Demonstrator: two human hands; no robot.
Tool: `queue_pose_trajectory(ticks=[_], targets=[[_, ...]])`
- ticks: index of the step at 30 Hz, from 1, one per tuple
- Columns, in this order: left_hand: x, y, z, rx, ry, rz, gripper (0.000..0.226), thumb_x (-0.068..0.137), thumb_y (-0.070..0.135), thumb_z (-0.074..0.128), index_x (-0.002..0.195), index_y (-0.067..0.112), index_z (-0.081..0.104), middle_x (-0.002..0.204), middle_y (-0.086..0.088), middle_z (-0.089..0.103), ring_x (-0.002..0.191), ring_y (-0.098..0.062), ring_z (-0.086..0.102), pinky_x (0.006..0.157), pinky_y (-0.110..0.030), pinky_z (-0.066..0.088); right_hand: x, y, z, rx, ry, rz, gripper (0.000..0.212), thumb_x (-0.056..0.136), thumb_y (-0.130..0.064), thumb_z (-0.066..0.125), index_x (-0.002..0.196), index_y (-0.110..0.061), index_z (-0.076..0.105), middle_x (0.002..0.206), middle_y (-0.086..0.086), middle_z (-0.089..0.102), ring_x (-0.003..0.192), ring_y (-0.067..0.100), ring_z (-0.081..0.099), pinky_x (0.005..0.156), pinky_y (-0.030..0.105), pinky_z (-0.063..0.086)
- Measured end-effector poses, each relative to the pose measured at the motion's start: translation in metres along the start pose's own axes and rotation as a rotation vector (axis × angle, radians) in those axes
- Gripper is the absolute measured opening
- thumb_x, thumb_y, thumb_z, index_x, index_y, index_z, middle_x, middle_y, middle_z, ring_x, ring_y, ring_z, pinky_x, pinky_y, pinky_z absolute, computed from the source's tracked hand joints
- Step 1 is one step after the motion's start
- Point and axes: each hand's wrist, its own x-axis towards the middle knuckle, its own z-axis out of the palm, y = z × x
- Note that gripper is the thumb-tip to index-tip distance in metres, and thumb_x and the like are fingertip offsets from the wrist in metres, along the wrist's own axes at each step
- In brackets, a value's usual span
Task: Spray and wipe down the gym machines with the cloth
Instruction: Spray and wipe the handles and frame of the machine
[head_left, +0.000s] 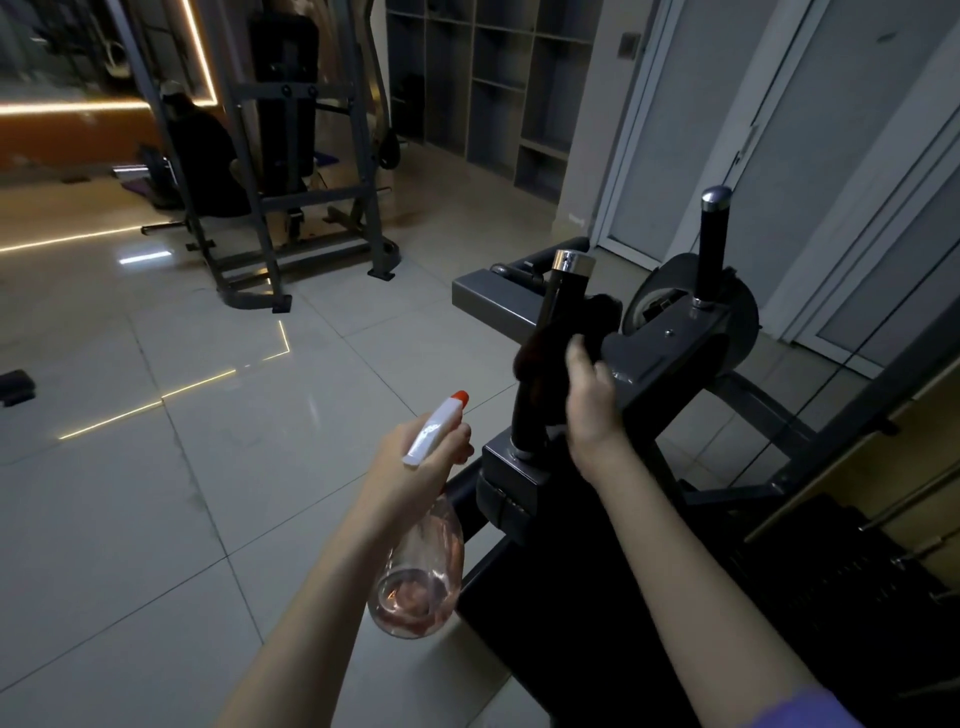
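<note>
– Dim gym, glossy tile floor (156, 493) streaked with strip-light reflections, grey cubby shelves (493, 78) behind. What do you have from your end?

– From my remote seat: the wearer's right hand (589, 400) wraps a dark cloth (540, 358) round the near post (563, 291) of a grey machine (670, 358), at its near left corner. The fingers are curled and clamped on cloth and post together.

– Why that hold?

– I read it as a wiping grip: cloth folded round the shaft covers all sides in one stroke. The post is black with a chrome cap and leans slightly from its base block. The cloth sits about mid-shaft, with the cap bare above it.

– And the other hand?

– The left hand (415, 457) grips the spray bottle (421, 582) by the neck, off the machine's left edge and over the floor, nozzle toward the post. It's ready for another squirt, I'd judge, yet clear of the cloth. I cannot tell whether a finger is on the trigger.

– The bottle itself?

– Clear rounded body, white head, orange nozzle tip, a little pinkish liquid pooled low.

– Left to do?

– The far post (711, 244), with the same chrome cap, stands at the far right corner with no hand on it. A second machine (291, 156) waits across the room.
</note>
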Motion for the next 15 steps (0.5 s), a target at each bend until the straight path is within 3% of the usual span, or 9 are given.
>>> queue_pose_trajectory(ticks=[3,5,8,10,12,15], targets=[[0.000,0.001,0.004,-0.006,-0.010,0.004,0.022,0.096,0.026,0.054,0.091,0.008,0.064,0.084,-0.009,0.070,0.058,0.001,0.057,0.054,-0.016,0.043,-0.005,0.009,0.006,-0.003,0.014,-0.022,0.028,0.100,-0.020,0.039,0.115,-0.002,0.053,0.097,0.005,0.052,0.094,0.020,0.051,0.081,0.025,0.041],[-0.001,0.002,0.006,-0.016,-0.018,0.010,0.021,0.096,0.026,0.054,0.091,0.008,0.063,0.083,-0.009,0.069,0.058,0.001,0.057,0.052,-0.015,0.042,-0.010,0.022,-0.003,-0.055,0.001,-0.024,0.027,0.099,-0.006,0.035,0.119,0.002,0.051,0.093,0.005,0.051,0.087,0.017,0.047,0.064,0.021,0.036],[-0.002,0.003,0.010,-0.019,-0.029,0.028,0.026,0.096,0.029,0.055,0.090,0.004,0.062,0.083,-0.016,0.067,0.061,-0.007,0.055,0.054,-0.020,0.040,-0.015,0.034,-0.015,-0.202,-0.078,-0.020,0.030,0.095,0.004,0.032,0.117,0.003,0.052,0.096,0.009,0.053,0.091,0.020,0.049,0.063,0.017,0.039],[-0.003,0.005,0.013,-0.037,-0.045,0.044,0.035,0.096,0.030,0.055,0.093,-0.005,0.057,0.079,-0.021,0.062,0.062,-0.013,0.050,0.052,-0.020,0.038,-0.014,0.026,-0.022,-0.217,-0.112,-0.068,0.027,0.096,0.001,0.035,0.119,0.003,0.050,0.096,0.006,0.053,0.097,0.023,0.051,0.070,0.017,0.044],[-0.005,0.007,0.014,-0.047,-0.048,0.052,0.035,0.097,0.026,0.053,0.095,-0.008,0.056,0.078,-0.017,0.058,0.060,-0.011,0.047,0.050,-0.017,0.036,-0.004,-0.001,-0.023,-0.127,-0.022,-0.102,0.033,0.100,-0.016,0.040,0.128,0.002,0.045,0.101,0.001,0.049,0.108,0.021,0.049,0.085,0.023,0.043],[-0.008,0.006,0.012,-0.023,-0.032,0.061,0.032,0.096,0.025,0.052,0.094,-0.007,0.058,0.080,-0.019,0.061,0.058,-0.005,0.048,0.052,-0.017,0.037,0.012,-0.048,-0.008,-0.079,0.029,-0.183,0.039,0.101,-0.035,0.036,0.124,-0.005,0.048,0.098,-0.003,0.049,0.095,0.014,0.048,0.078,0.021,0.038]])
